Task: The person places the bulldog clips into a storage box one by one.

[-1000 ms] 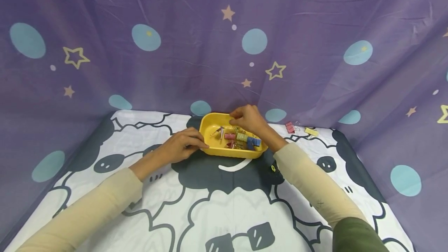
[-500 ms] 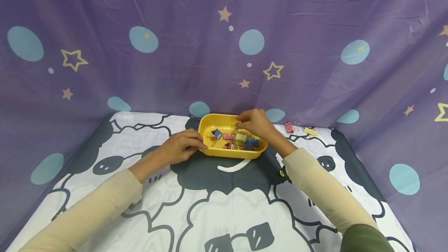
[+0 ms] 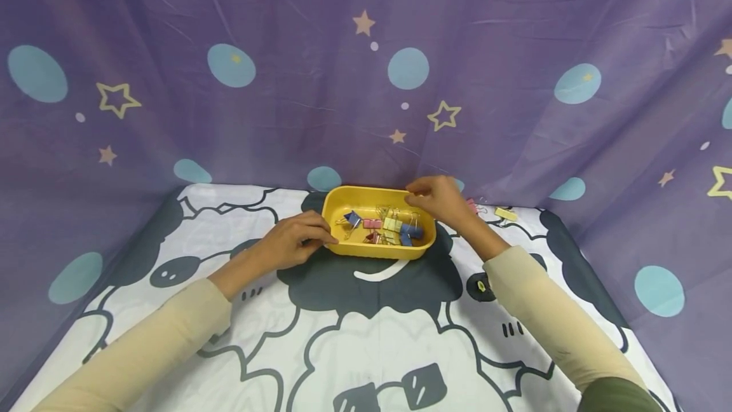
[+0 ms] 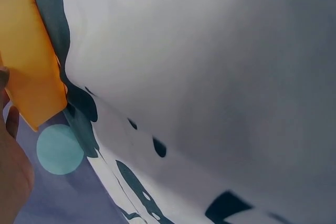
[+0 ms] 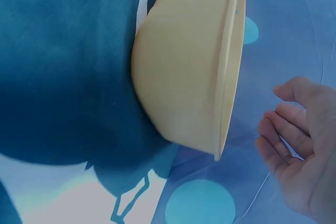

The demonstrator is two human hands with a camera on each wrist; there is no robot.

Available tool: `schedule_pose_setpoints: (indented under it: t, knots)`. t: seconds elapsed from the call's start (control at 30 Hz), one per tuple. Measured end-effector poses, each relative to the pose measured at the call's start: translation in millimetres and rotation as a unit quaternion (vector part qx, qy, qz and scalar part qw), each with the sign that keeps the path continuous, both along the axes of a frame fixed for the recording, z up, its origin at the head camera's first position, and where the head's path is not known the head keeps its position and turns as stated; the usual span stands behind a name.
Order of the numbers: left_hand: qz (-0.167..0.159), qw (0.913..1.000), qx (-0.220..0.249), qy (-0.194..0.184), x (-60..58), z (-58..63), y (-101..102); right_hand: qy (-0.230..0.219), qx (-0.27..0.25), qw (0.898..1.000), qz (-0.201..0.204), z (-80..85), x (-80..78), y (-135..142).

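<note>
A yellow plastic tray (image 3: 372,251) stands near the back of the table. Inside lie several binder clips: a blue binder clip (image 3: 352,219) at the left, a pink binder clip (image 3: 372,224), a pale yellow binder clip (image 3: 392,224), and blue ones at the right. My left hand (image 3: 294,239) pinches the tray's front left corner, thumb and fingers on either side of the wall in the left wrist view. My right hand (image 3: 439,200) hovers over the back right rim, fingers loosely bent; in the right wrist view nothing is in it and it is apart from the tray.
Right of the tray, a pink binder clip (image 3: 471,205), partly hidden by my right hand, and a yellow binder clip (image 3: 506,213) lie on the white sheep-print cloth (image 3: 366,336). A purple curtain (image 3: 320,100) hangs right behind the table.
My right hand has moved right from over the tray's middle to its right rim. The blue binder clip at the tray's left has tipped over into a new position. My left hand has stayed put.
</note>
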State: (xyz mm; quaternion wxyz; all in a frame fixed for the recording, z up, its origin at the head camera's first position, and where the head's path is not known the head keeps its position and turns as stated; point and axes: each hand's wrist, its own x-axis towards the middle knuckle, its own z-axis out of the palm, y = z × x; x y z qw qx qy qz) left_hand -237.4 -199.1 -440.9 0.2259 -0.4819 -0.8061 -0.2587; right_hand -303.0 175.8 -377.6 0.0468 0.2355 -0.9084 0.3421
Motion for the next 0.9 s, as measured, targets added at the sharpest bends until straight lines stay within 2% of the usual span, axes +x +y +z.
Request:
schedule_pose_setpoints:
  t: [0.3,0.53,0.9]
  knots:
    - [0.0,1.0,-0.001,-0.007,-0.6,-1.0,1,0.004,-0.026,0.998,-0.053,-1.7,8.4,21]
    - [0.006,0.9999,-0.004,-0.014,0.8,0.1,-1,0.025,-0.022,0.995,-0.092,-8.0,5.9,38]
    - [0.007,0.9999,-0.004,-0.014,0.7,1.3,-1,-0.003,-0.019,0.989,-0.144,-19.7,2.6,62]
